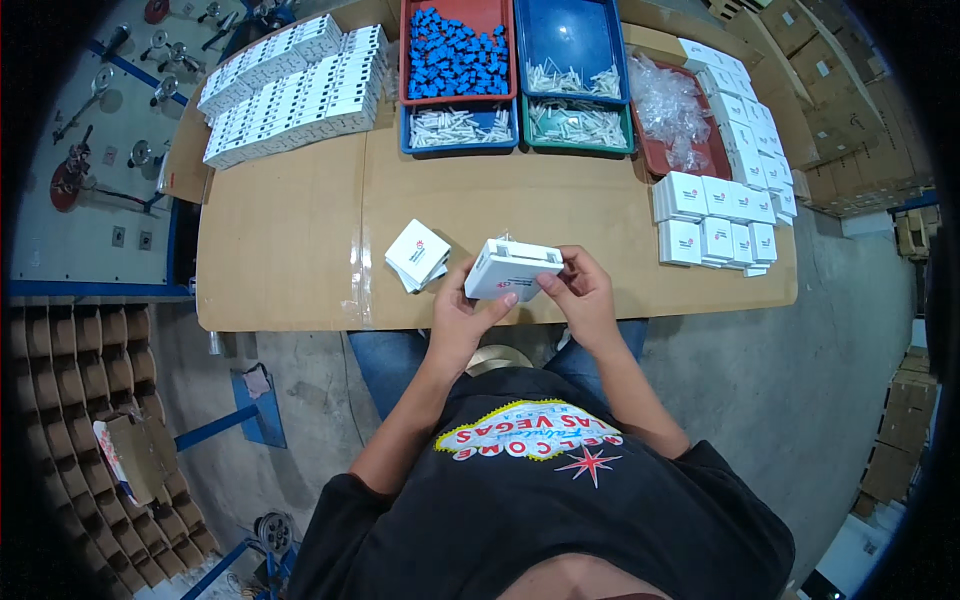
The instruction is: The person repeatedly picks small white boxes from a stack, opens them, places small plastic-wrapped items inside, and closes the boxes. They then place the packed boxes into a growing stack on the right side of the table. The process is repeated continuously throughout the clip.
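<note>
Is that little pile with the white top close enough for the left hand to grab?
Probably yes: the pile lies right beside the left hand and nothing seems to block it, though that hand is busy holding the box.

White red-marked box (512,270), blue pieces (455,55), red tray (490,12), tan cardboard (280,240)
</note>
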A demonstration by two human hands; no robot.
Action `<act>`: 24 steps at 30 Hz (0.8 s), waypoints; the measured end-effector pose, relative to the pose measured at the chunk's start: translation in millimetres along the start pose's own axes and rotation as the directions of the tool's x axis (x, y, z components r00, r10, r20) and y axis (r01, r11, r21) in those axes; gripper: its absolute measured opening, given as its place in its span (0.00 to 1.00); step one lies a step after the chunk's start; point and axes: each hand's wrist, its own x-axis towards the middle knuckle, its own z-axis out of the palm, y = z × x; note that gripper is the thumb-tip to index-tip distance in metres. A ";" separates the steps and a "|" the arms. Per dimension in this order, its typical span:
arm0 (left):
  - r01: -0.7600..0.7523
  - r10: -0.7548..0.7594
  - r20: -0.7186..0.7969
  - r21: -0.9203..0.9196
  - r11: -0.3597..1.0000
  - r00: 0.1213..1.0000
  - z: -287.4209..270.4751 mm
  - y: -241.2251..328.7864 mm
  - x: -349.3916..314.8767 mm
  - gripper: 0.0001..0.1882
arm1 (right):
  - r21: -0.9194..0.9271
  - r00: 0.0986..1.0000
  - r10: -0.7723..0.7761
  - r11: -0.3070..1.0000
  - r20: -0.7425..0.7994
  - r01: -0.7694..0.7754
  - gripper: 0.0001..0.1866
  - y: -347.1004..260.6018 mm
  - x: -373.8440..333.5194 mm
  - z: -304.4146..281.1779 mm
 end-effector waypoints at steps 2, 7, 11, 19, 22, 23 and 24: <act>-0.170 0.170 0.042 -0.012 0.985 0.985 -1.2 15.6 2.2 0.37 | -0.025 0.998 -0.023 0.999 0.067 0.025 0.18 -5.9 3.3 -6.4; -0.107 0.107 0.122 -0.006 0.994 0.987 -7.1 25.8 0.4 0.26 | -0.055 0.983 -0.013 0.998 0.182 0.023 0.20 -16.3 3.9 -2.2; -0.194 0.195 0.126 -0.019 0.981 0.973 -0.4 30.6 -7.1 0.21 | -0.091 0.980 -0.080 0.991 0.180 0.098 0.19 -24.7 3.2 1.2; -0.214 0.218 0.158 -0.037 0.976 0.963 -1.3 27.5 -5.9 0.20 | -0.180 0.960 -0.182 0.958 0.214 0.222 0.17 -32.5 6.9 2.9; -0.150 0.150 0.095 -0.004 0.989 0.984 -0.2 11.4 -6.9 0.18 | -0.190 0.975 -0.109 0.971 0.191 0.146 0.16 -15.7 -2.7 -10.3; -0.140 0.141 0.082 -0.008 0.990 0.987 2.9 3.4 -6.5 0.18 | -0.176 0.985 -0.041 0.982 0.168 0.071 0.17 -9.0 -5.8 -12.3; -0.142 0.139 0.116 0.018 0.990 0.983 0.5 -1.1 -2.8 0.16 | -0.163 0.990 0.018 0.987 0.143 0.006 0.17 -5.7 -6.6 -16.2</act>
